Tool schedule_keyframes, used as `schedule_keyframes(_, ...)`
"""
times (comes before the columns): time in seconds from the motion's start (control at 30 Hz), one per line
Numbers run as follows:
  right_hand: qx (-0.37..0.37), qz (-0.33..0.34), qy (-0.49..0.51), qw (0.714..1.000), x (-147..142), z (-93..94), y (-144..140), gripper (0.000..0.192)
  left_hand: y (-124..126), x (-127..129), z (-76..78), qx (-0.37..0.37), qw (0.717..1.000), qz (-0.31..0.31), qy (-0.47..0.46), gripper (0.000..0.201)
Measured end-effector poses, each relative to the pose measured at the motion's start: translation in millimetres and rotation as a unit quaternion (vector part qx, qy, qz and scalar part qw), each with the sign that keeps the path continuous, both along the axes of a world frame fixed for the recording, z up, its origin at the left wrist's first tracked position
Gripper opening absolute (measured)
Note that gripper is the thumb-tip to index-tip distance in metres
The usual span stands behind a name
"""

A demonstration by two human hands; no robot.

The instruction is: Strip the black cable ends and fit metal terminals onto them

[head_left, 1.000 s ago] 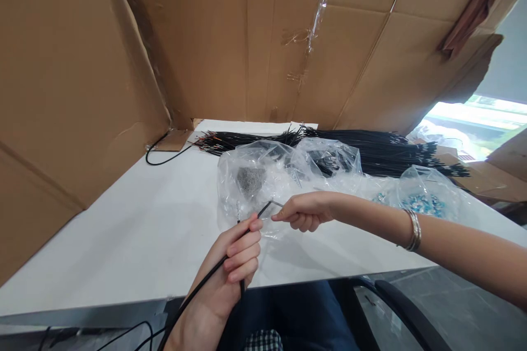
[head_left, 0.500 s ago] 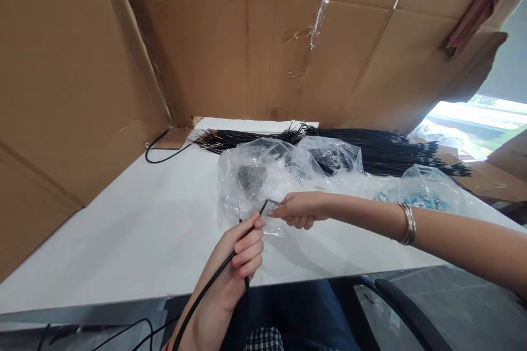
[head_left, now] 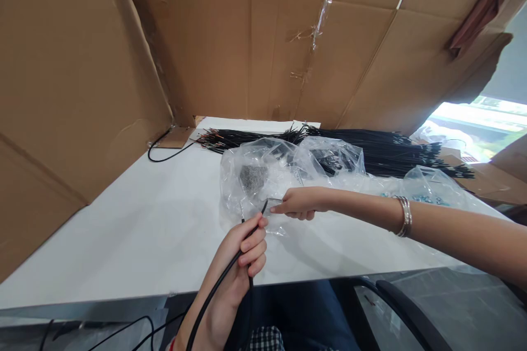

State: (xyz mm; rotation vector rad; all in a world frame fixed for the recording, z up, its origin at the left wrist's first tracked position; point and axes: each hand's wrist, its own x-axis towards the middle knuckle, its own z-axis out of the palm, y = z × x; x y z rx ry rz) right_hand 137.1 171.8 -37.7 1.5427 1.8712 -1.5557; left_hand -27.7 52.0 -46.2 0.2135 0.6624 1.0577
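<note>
Black cable (head_left: 222,285) gripped in left hand (head_left: 242,255), fingers curled tight round it, near 6 o'clock of head view, just above near edge of white table (head_left: 135,230). Runs from lower frame up through fist; free tip pokes out toward 1 o'clock, meets small grey metal sleeve (head_left: 275,201). Pinched between thumb and forefinger of right hand (head_left: 298,203), that sleeve, held narrow and firm right at cable tip, close to frame centre. Silver bangle (head_left: 403,215) on right wrist, at 3 o'clock.

Clear plastic bag (head_left: 255,175) just beyond both hands, at 12 o'clock from them, dark grey clump of small parts inside. Second clear bag (head_left: 432,189) with bluish pieces at 2 o'clock, partly behind right forearm. Bundle of black wires (head_left: 370,148) laid along far table edge, from 12 toward 2 o'clock, coloured ends fanned at left end. Cardboard walls (head_left: 197,44) all round back and left. Loose black cord (head_left: 160,148) at 10 o'clock by cardboard corner.
</note>
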Motion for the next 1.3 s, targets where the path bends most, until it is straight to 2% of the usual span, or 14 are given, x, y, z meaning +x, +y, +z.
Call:
schedule_keyframes(0.17,0.013,-0.001,0.002,1.000,10,11.7,1,0.049,-3,3,9.9,0.000,1.000,0.015,0.015,0.054)
schedule_keyframes(0.33,0.023,0.004,0.022,0.999,11,22.2,-8,0.046,-3,2,11.9,0.009,1.000,0.006,0.028,0.048)
schedule_keyframes(0.63,0.016,0.001,0.039,0.999,8,23.6,-6,0.047,-1,2,13.0,0.024,0.997,-0.025,0.072,0.044)
schedule_keyframes(1.03,-0.117,0.036,0.083,0.989,8,25.8,-1,0.055,1,4,11.5,0.066,0.985,-0.041,0.157,0.038)
schedule_keyframes(1.3,-0.132,0.038,0.070,0.988,4,15.1,4,0.055,4,3,0.4,0.111,0.965,-0.040,0.235,0.024)
